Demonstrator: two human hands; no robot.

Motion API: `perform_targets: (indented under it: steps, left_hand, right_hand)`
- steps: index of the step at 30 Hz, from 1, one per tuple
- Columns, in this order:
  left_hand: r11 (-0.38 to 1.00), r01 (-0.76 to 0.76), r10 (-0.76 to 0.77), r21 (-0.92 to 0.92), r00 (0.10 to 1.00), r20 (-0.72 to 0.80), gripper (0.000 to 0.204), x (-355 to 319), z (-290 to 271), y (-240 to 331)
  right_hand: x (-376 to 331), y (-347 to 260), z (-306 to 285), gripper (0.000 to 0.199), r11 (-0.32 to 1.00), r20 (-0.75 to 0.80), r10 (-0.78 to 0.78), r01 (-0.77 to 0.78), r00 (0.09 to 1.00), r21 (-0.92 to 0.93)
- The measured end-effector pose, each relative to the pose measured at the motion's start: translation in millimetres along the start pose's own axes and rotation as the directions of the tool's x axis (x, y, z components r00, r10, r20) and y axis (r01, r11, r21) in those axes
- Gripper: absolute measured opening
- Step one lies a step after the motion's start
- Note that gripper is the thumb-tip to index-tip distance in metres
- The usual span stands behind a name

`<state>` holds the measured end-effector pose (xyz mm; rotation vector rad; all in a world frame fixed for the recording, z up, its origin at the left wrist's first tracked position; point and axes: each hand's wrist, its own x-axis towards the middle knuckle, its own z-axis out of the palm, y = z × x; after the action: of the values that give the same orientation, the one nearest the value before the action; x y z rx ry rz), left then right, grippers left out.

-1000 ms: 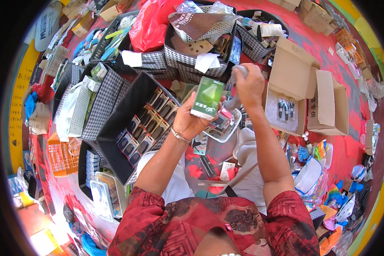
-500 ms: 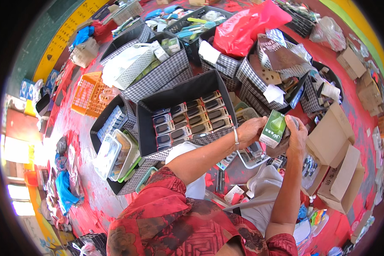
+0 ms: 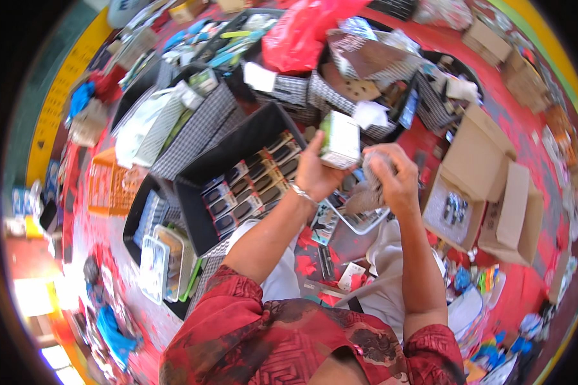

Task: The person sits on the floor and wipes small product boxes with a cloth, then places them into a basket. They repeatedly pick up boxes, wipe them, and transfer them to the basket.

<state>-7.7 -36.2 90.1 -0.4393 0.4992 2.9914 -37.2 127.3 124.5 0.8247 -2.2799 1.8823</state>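
My left hand (image 3: 316,168) is closed round a small green-and-white box (image 3: 341,142), its pale side turned up. Just to the right, my right hand (image 3: 395,174) grips a bunched grey-brown cloth (image 3: 365,200), which hangs below the fingers. A small gap shows between the box and that hand. Left of my hands stands a black-lined fabric bin (image 3: 202,239) with rows of carded packs with dark oval items (image 3: 245,186). Below the cloth is a white plastic basket (image 3: 359,226), partly hidden by it.
Open cardboard cartons (image 3: 478,151) stand at the right. An orange basket (image 3: 112,186) and a bin with clear plastic tubs (image 3: 157,269) are at the left. More patterned bins and a red plastic bag (image 3: 305,32) fill the far side. Loose goods lie across the red-stained floor.
My view has swung, shifting the bins left. The box has turned from its green printed face to a white side. My right hand has come away from the box with the cloth.
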Motion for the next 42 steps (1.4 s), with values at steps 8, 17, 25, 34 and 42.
perform_targets:
  steps: [8,17,25,34,42]
  left_hand:
    - [0.949,0.317,-0.308,-0.002,0.925,0.221,0.051,-3,7,-12]
    - [0.904,0.313,-0.385,0.291,0.892,0.238,0.047,-11,14,-21]
    - [0.903,0.202,-0.233,0.38,0.972,0.037,0.048,1,7,-12]
    - [0.753,0.132,-0.172,0.644,0.985,0.0,0.054,5,5,-17]
    - [0.82,0.2,-0.188,0.536,0.979,-0.078,0.046,-3,9,-27]
  right_hand:
    - [15,18,-19,0.021,0.951,-0.538,0.309,-0.267,0.784,0.158]
    - [12,19,-5,0.023,0.95,-0.593,0.122,-0.266,0.796,-0.161]
    - [-1,16,10,0.043,0.799,-0.12,0.508,-0.414,0.853,0.436]
    - [-13,7,5,0.043,0.931,-0.344,0.309,-0.356,0.886,-0.078]
    - [-12,1,13,0.034,0.887,-0.313,-0.117,-0.043,0.943,-0.46]
